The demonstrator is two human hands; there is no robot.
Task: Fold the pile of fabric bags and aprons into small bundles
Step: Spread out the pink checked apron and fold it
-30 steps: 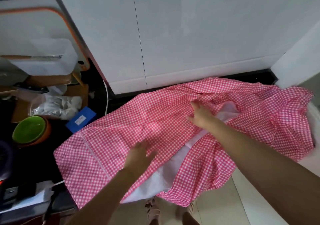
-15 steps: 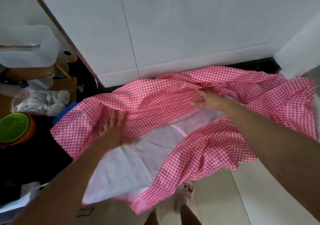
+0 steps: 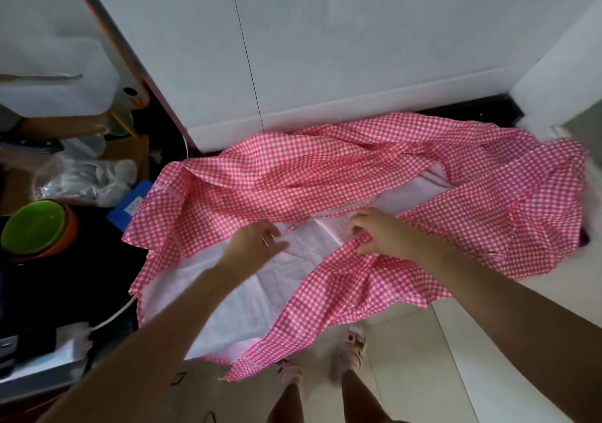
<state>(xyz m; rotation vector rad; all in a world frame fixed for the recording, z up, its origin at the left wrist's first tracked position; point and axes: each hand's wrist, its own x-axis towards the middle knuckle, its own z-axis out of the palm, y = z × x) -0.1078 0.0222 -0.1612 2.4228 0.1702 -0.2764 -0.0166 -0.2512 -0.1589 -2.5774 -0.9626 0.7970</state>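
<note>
Pink-and-white checked apron [image 3: 293, 175]: spread out and rumpled in front of the white cabinet doors [image 3: 325, 48]; the surface beneath it is hidden; its near flap hangs down towards the tiled floor [image 3: 439, 373]. The two checked flaps lie parted, exposing the pale lining [image 3: 247, 302] between them.

Left hand [image 3: 257, 243]: fingers extended and loosely spread over the lining, just beside the edge of the far flap; holding nothing; blurred, so contact with the cloth cannot be confirmed.

Right hand [image 3: 381, 233]: fingers curled, pinching the edge of the near checked flap at mid-cloth. The hands are near each other, not touching.

Left of the apron: a blue box [image 3: 130, 204], one corner overlapped by the cloth; a crumpled plastic bag [image 3: 84, 178]; a green bowl [image 3: 32, 227] nested in an orange bowl [image 3: 70, 237]; a white cable [image 3: 114, 315] reaching the cloth's left edge. The person's feet [image 3: 351, 347], in sandals, show below the hanging flap.
</note>
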